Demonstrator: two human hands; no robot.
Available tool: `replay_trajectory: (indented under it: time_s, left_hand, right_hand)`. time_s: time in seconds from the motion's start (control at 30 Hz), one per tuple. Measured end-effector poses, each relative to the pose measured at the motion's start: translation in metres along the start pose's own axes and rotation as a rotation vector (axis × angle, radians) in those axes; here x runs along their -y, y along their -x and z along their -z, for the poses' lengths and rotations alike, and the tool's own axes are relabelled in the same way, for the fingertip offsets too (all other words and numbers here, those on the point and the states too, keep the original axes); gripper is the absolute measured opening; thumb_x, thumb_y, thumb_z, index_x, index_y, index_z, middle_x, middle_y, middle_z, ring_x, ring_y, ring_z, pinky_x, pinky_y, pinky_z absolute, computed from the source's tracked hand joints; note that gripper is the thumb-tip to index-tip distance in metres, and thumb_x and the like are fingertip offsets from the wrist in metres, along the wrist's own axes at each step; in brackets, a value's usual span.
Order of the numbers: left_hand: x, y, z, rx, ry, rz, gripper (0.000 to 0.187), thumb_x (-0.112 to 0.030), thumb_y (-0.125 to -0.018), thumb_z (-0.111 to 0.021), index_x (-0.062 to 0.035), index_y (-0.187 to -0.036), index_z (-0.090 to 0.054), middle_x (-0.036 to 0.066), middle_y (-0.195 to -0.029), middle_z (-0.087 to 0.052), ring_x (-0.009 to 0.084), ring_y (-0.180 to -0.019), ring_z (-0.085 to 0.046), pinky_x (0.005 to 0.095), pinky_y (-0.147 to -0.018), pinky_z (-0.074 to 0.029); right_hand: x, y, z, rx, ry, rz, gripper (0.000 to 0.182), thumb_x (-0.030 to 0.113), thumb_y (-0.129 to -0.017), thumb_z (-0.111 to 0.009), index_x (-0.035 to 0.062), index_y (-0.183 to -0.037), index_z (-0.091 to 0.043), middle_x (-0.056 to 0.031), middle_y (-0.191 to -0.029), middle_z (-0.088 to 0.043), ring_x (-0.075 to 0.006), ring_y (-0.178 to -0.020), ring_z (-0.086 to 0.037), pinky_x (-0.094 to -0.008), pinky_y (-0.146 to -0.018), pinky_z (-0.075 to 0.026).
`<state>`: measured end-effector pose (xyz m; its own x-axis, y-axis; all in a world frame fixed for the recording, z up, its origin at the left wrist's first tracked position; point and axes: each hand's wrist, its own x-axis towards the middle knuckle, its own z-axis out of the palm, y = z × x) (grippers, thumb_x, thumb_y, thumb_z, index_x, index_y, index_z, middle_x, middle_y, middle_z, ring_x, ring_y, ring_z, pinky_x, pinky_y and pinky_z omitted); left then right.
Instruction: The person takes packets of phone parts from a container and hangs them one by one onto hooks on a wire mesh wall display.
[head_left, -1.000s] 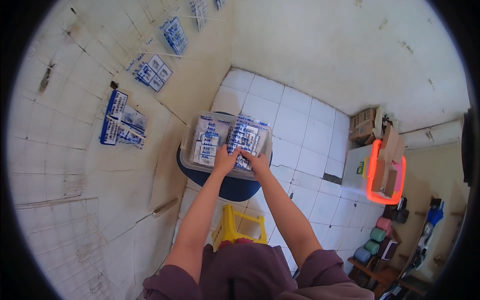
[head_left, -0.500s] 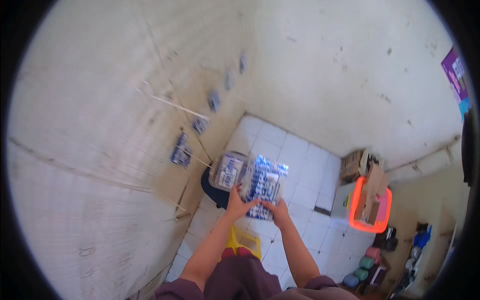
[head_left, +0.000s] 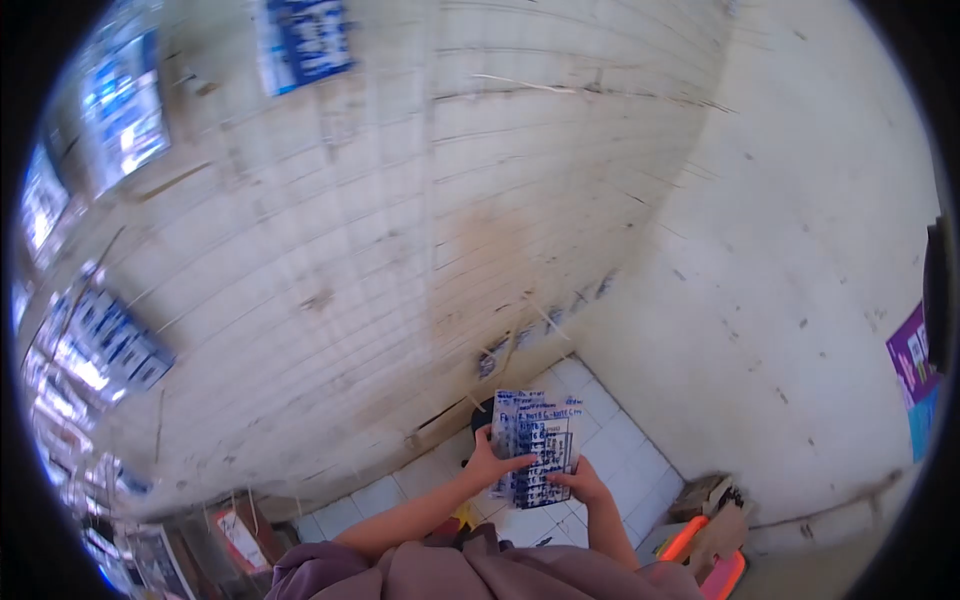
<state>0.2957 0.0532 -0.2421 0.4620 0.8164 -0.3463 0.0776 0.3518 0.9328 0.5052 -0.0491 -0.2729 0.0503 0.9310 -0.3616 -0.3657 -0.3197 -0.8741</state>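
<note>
Between my two hands is a stack of flat clear plastic packets (head_left: 540, 430) with blue-and-white printing. Its top face bears rows of blue handwriting, partly legible as "NOTE". My left hand (head_left: 490, 464) grips the left edge, thumb stretched across the front. On the lower right edge, my right hand (head_left: 586, 480) closes around the stack with its thumb on the face. Behind the stack, part of a dark object (head_left: 481, 420) shows at its left. Whatever lies directly beneath the stack is hidden.
Blue-and-white packets (head_left: 305, 45) hang on the wall at upper left, with more packets (head_left: 112, 335) below. An orange-rimmed bin (head_left: 735, 575) with cardboard (head_left: 722, 535) stands at lower right. Something yellow (head_left: 464, 514) shows near my left forearm. A purple poster (head_left: 910, 355) is at far right.
My view has swung up and left, bringing the hanging packets at left into sight. Both hands still hold the stack. The clear tub of packets behind it no longer shows.
</note>
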Motion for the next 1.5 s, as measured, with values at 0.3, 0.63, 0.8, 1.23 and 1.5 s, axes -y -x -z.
replay_trajectory:
  time_s: [0.3,0.63,0.8,1.23,1.5]
  left_hand:
    - [0.004,0.095,0.062,-0.267,0.309,-0.128,0.065,-0.02,-0.076,-0.088,0.0014,-0.126,-0.053,0.011,-0.114,-0.069,0.0185,-0.104,-0.067,0.0337,-0.089,-0.056]
    - [0.033,0.19,0.152,-0.742,0.843,-0.246,0.051,-0.006,-0.08,-0.081,-0.0016,-0.123,-0.054,0.01,-0.111,-0.067,0.0206,-0.099,-0.067,0.0363,-0.087,-0.055]
    - [0.056,0.211,0.179,-0.927,0.911,-0.377,0.054,0.0,-0.086,-0.074,-0.0096,-0.13,-0.046,0.006,-0.118,-0.061,0.0211,-0.108,-0.062,0.0372,-0.091,-0.053]
    - [0.031,0.156,0.298,-0.797,0.471,-0.205,0.076,-0.012,-0.079,-0.084,0.0041,-0.136,-0.037,0.017,-0.114,-0.062,0.0211,-0.101,-0.064,0.0328,-0.084,-0.053]
    - [0.051,0.098,0.317,-0.882,0.295,-0.011,0.074,-0.01,-0.082,-0.08,0.0068,-0.137,-0.034,0.02,-0.117,-0.061,0.0229,-0.103,-0.063,0.0331,-0.088,-0.052]
  right_hand:
    - [0.057,0.011,-0.129,0.379,0.497,0.077,0.085,0.013,-0.072,-0.088,0.002,-0.143,-0.042,-0.0095,-0.126,-0.062,-0.0173,-0.112,-0.06,-0.0347,-0.097,-0.049]
    - [-0.058,-0.014,-0.211,0.498,-0.261,-0.26,0.074,0.014,-0.085,-0.078,0.0096,-0.147,-0.037,-0.0109,-0.14,-0.052,-0.0253,-0.129,-0.052,-0.0458,-0.104,-0.047]
    - [-0.103,0.007,-0.305,0.408,-0.466,-0.337,0.063,0.011,-0.087,-0.076,0.0093,-0.141,-0.043,-0.0098,-0.128,-0.06,-0.0227,-0.117,-0.06,-0.039,-0.097,-0.052]
    - [0.017,-0.14,-0.333,0.417,0.316,-0.155,0.069,0.025,-0.081,-0.083,0.0011,-0.135,-0.047,-0.0121,-0.121,-0.064,-0.0193,-0.106,-0.064,-0.0342,-0.087,-0.054]
    - [-0.011,-0.222,-0.331,0.428,0.464,-0.377,0.065,0.03,-0.079,-0.084,0.0044,-0.132,-0.057,-0.0098,-0.122,-0.066,-0.0214,-0.11,-0.064,-0.0368,-0.091,-0.052]
